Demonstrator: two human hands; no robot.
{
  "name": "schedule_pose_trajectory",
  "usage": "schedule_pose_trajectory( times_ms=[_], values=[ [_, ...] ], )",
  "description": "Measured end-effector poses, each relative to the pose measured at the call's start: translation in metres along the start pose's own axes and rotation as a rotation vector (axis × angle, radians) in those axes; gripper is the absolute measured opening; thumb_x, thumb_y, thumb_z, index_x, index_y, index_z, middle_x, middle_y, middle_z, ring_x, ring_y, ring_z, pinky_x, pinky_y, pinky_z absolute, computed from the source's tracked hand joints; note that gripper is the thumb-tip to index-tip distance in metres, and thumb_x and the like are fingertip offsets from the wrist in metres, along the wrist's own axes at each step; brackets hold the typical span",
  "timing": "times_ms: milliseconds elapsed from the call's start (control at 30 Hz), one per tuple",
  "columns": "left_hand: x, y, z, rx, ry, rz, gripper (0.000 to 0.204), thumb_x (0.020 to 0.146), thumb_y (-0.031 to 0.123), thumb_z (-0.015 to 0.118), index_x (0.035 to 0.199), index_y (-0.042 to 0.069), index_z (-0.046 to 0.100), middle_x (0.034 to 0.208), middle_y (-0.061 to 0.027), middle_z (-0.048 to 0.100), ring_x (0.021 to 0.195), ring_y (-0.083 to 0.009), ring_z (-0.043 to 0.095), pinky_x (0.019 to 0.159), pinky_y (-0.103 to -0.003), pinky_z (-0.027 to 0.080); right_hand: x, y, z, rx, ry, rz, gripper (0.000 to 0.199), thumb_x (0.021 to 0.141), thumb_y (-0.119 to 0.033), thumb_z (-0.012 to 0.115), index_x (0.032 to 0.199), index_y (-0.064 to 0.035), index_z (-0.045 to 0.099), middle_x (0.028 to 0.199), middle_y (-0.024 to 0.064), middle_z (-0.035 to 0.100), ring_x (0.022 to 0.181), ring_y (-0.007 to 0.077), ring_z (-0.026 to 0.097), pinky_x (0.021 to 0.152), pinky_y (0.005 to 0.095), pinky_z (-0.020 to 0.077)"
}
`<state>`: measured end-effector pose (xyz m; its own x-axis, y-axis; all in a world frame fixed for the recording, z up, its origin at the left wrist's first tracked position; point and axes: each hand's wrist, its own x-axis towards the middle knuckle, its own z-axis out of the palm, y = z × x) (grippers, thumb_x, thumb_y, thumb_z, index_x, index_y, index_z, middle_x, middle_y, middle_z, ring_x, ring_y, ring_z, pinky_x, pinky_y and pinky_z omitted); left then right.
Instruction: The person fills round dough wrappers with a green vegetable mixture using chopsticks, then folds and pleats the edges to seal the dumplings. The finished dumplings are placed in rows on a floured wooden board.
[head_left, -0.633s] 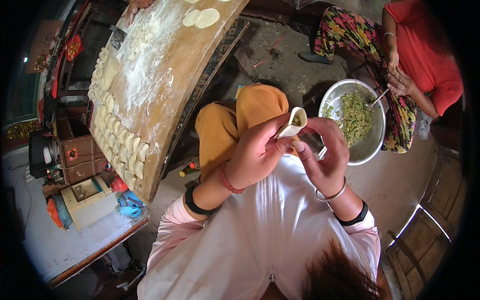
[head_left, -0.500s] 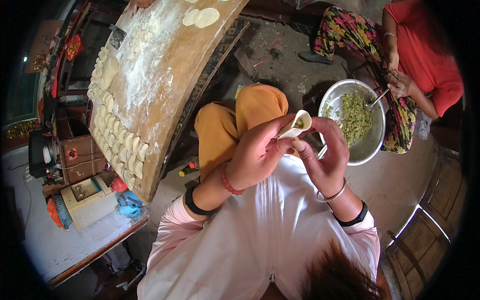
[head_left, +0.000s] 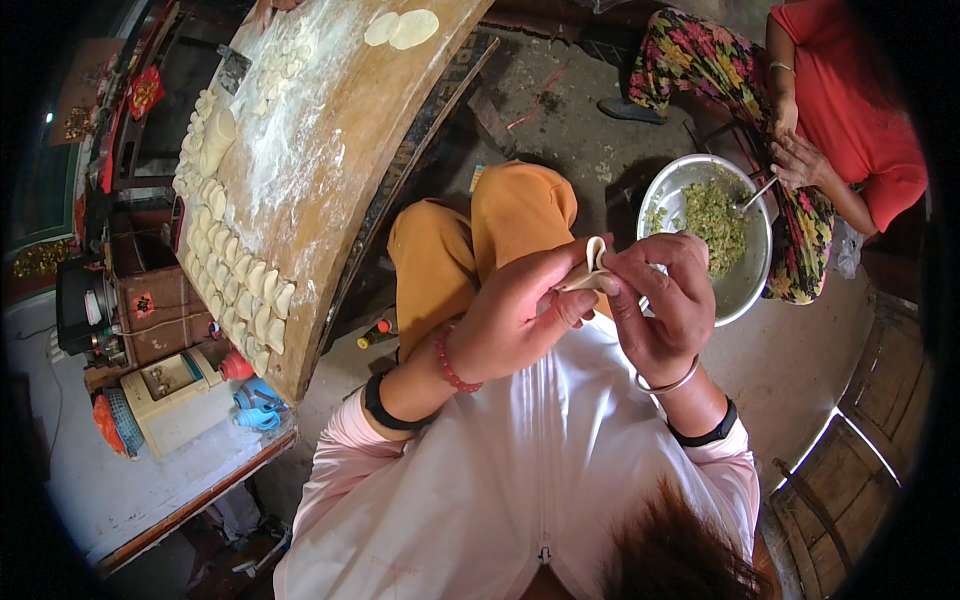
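Observation:
A dumpling (head_left: 592, 268), its pale wrapper folded over, is held between both my hands above my lap. My left hand (head_left: 528, 305) cups it from the left, thumb along its near side. With thumb and fingers my right hand (head_left: 668, 290) pinches the wrapper's right edge. The wrapper still gapes at its far end. Part of a utensil handle shows by my right palm, its far end hidden. Just beyond that hand stands a metal bowl (head_left: 655, 190) of chopped green filling (head_left: 715, 225).
At the left, a floured wooden board (head_left: 345, 190) bears rows of shaped dumplings (head_left: 245, 285), flat wrappers (head_left: 413, 30) and a dough piece (head_left: 217, 140). A person in a red top (head_left: 850, 90) sits at the far right, a hand on a spoon handle. A cream-coloured appliance (head_left: 180, 400) stands lower left.
My right fingers have moved onto the wrapper's edge and pinch it. The wrapper's opening, earlier wide with filling showing, is now narrower and the filling is out of sight.

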<state>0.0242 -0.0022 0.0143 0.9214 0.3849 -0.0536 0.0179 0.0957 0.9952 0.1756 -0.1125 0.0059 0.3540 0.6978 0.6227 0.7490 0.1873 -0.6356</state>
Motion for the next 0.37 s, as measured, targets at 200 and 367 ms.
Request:
schedule_pose_trajectory(
  times_ms=[200, 367],
  values=[
    [-0.0015, 0.0002, 0.0043, 0.042, 0.006, -0.024, 0.039, 0.100, 0.010, 0.057, 0.134, -0.006, 0.049, 0.098, -0.0071, 0.066, 0.083, -0.0081, 0.060, 0.071, -0.023, 0.050, -0.0005, -0.0007, 0.0014, -0.104, 0.029, -0.136, 0.030, 0.060, -0.002, 0.075, 0.089, -0.0017, 0.070, 0.084, 0.0061, 0.062, 0.074, 0.0241, 0.059, 0.068, 0.0361, 0.0397],
    [-0.0033, 0.0006, 0.0027, 0.053, 0.048, -0.084, 0.039, 0.100, 0.011, 0.056, 0.135, -0.005, 0.049, 0.098, -0.0079, 0.066, 0.079, -0.0135, 0.062, 0.071, -0.024, 0.051, -0.0010, -0.0026, 0.0005, -0.162, 0.002, -0.133, 0.031, 0.058, -0.002, 0.074, 0.089, -0.0026, 0.070, 0.084, 0.0061, 0.062, 0.075, 0.0241, 0.059, 0.068, 0.0371, 0.0394]
  ],
)
